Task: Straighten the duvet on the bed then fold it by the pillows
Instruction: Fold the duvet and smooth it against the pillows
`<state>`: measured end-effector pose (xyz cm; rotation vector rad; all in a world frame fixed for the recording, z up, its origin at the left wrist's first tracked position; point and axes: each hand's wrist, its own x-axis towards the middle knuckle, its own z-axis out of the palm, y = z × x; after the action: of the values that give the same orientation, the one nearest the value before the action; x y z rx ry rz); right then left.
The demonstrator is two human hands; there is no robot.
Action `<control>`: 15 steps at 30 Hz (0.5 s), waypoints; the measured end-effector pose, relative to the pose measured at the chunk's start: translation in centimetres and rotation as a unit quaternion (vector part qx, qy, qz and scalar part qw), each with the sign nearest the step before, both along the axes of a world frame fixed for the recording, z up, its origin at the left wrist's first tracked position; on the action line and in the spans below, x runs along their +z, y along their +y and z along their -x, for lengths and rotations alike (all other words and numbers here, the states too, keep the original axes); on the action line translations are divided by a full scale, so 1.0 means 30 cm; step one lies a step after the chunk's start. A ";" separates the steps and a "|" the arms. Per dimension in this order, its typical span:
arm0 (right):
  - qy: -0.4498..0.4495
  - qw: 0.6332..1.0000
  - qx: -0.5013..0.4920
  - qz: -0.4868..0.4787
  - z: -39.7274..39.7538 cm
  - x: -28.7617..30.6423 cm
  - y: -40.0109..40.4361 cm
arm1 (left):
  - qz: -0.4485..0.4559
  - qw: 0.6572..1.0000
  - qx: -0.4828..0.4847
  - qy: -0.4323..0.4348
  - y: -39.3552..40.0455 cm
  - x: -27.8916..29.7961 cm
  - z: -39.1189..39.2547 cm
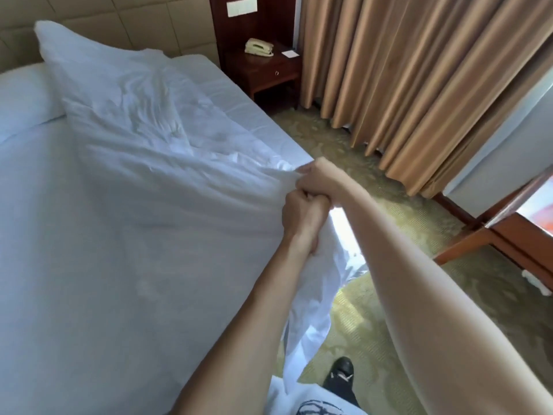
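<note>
Your left hand (302, 217) is curled tight on the white duvet (155, 163) at the bed's (74, 295) right edge, and your right hand (321, 179), touching it just above, grips the same bunched edge. From there the rumpled duvet runs up to the pillows (24, 97) by the headboard.

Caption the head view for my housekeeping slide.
Both hands grip the rumpled duvet at the bed's edge.

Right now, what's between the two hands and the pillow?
In the head view, only the rumpled white duvet stretches from the left hand and right hand back to the pillow.
</note>
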<state>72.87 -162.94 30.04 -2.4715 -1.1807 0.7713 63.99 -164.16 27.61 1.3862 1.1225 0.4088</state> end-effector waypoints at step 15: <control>0.196 0.975 -0.011 0.104 -0.713 -0.213 -0.238 | 0.093 0.976 -0.119 0.158 -0.192 -0.220 -0.599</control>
<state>94.27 -170.07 23.64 -2.3282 -0.9667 1.3607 81.95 -169.91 21.00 1.4277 1.1981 -0.0930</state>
